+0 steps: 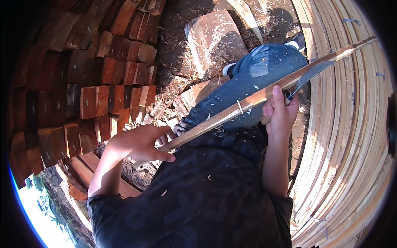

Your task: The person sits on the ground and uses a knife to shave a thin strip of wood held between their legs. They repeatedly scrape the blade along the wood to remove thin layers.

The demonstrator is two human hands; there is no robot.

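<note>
Dark, soft cloth of a short-sleeved shirt (198, 198) is seen closest, flecked with pale wood curls. Beyond it, worn blue jeans (235, 84) are marked by a faded, lighter patch at the knee. Rough, reddish-brown blocks (89, 101) with squared ends are stacked in uneven rows on the left, while long, smooth, cream-coloured slats (335, 136) are piled on the right, their edges bent by the lens. Ground ahead is littered with shavings and bark, and a broad, flat-faced slab of wood (217, 39) is set among them.

A slender wood strip (223, 115), straight-edged and light brown with a paler edge, is laid slantwise across the lap, its far end raised over the slats. A small pale curl (239, 107) is caught on it midway. Its near end is passed between the thumb and bent fingers of the left hand (140, 142), loosely closed about it. By the right hand (282, 110) the handle of a knife (311, 75) is tightly gripped, its thumb placed against the strip; the grey, curved blade is held alongside the wood.
</note>
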